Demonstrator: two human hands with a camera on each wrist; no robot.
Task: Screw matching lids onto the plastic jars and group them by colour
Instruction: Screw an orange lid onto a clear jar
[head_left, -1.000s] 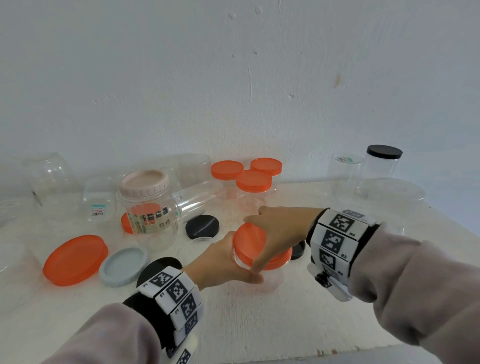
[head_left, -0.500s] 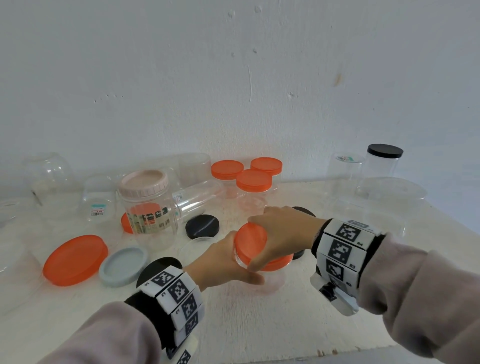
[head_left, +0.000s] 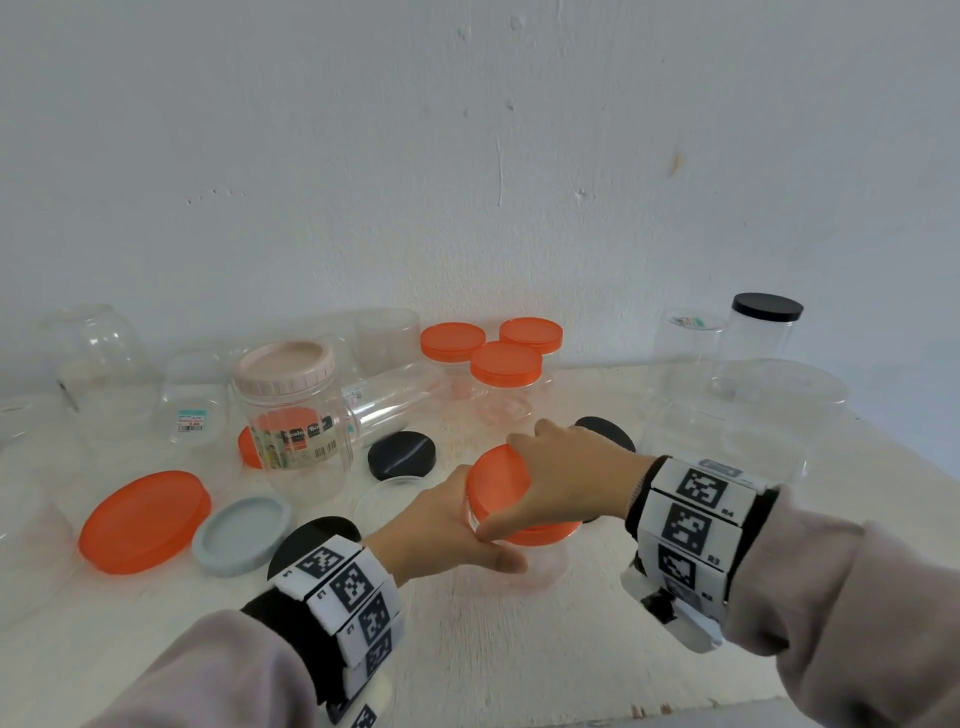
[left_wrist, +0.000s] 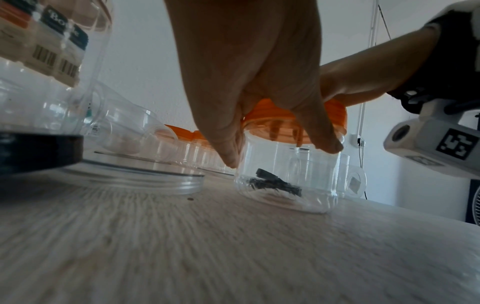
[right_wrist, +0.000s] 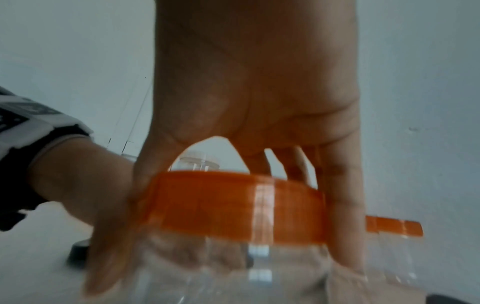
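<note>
A small clear jar (head_left: 540, 564) (left_wrist: 288, 174) stands near the table's front centre, tilted slightly, with an orange lid (head_left: 501, 486) (right_wrist: 233, 207) on its mouth. My left hand (head_left: 447, 530) (left_wrist: 259, 102) grips the jar's body from the left. My right hand (head_left: 566, 473) (right_wrist: 254, 102) comes over the top, thumb and fingers curled round the lid's rim. Three orange-lidded jars (head_left: 506, 364) stand together at the back centre. A black-lidded jar (head_left: 766, 322) is at the back right.
Loose lids lie at the left: a large orange lid (head_left: 145, 519), a grey lid (head_left: 241, 535), black lids (head_left: 400, 454), a clear lid (head_left: 389, 493). A tall pink-lidded jar (head_left: 293, 415) and several open clear jars (head_left: 104, 364) crowd the back left. Large clear containers (head_left: 769, 405) stand right.
My right hand has turned on the orange lid, the wrist swinging right and nearer. The jar and my left hand stay almost where they were.
</note>
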